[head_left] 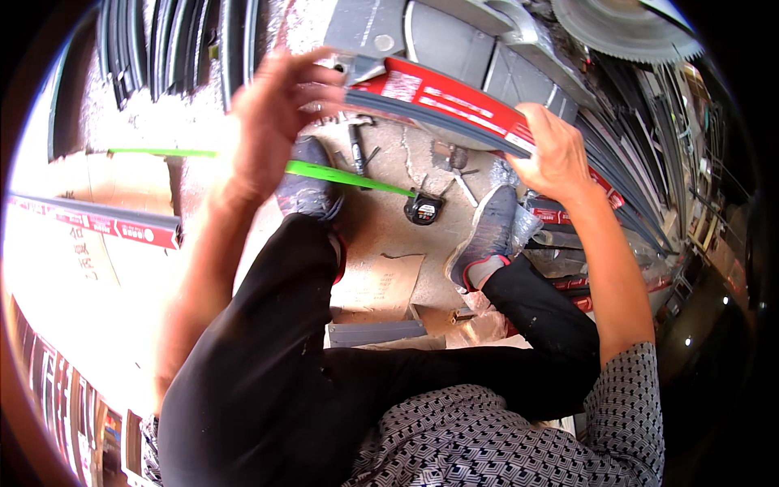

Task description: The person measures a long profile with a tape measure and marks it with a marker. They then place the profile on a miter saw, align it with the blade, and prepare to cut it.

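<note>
A grey metal profile strip with red printed film runs across in front of me, beside the grey saw base. My right hand grips its right end, thumb below and fingers over the top. At its left end my left hand is blurred, its fingers stretched out and apart; it does not appear to hold the strip. Below lies a black tape measure on the floor between my shoes. Its green blade is pulled out to the left and passes behind my left wrist.
A toothed circular saw blade stands at the upper right above the grey saw base. A hammer lies near my left shoe. Dark strips lie at the upper left, and another red-filmed profile lies on the left. Long profiles crowd the right side.
</note>
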`<state>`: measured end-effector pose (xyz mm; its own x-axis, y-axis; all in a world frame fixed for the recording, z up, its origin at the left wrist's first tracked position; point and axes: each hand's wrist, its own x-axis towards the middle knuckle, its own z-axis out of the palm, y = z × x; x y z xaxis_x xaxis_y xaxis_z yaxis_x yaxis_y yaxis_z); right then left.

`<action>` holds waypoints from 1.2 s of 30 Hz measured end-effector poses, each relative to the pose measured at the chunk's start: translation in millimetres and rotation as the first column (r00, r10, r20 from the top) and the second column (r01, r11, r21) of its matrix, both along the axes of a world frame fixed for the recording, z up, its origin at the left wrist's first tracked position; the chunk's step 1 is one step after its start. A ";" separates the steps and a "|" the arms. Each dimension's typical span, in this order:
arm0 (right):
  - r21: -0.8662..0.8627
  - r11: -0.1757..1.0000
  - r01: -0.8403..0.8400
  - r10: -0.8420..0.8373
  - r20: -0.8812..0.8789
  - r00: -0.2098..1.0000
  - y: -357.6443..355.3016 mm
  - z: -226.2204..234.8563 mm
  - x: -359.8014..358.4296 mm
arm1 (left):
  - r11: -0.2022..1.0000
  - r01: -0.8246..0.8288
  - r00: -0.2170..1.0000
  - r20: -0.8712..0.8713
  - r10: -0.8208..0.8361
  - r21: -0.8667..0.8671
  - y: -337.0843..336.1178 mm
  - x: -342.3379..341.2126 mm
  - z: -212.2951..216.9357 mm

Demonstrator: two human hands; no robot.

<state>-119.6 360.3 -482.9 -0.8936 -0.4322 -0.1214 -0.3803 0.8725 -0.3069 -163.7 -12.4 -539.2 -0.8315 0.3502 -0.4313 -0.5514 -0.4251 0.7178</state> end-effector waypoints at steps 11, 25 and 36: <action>-0.005 1.000 -0.012 0.012 0.113 0.994 -70.0 -47.3 -49.0 | 0.309 -0.314 0.249 -0.392 -0.886 -0.898 39.3 -33.5 72.0; -0.118 0.991 -0.071 0.086 0.133 0.987 -164.0 -51.4 -109.0 | 0.014 -0.371 0.117 -0.062 -0.991 -0.928 0.0 -114.3 -0.9; -0.267 0.963 0.033 -0.156 -0.453 0.878 -157.3 -72.8 -78.1 | 0.002 -0.452 0.112 -0.059 -0.992 -0.892 -41.8 -150.5 -11.7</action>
<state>-197.6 203.0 -555.7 -0.8565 -0.3037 0.4174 -0.4518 0.8321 -0.3218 -314.2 -54.2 -550.8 -0.6332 0.7709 -0.0697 0.7656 0.6370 0.0904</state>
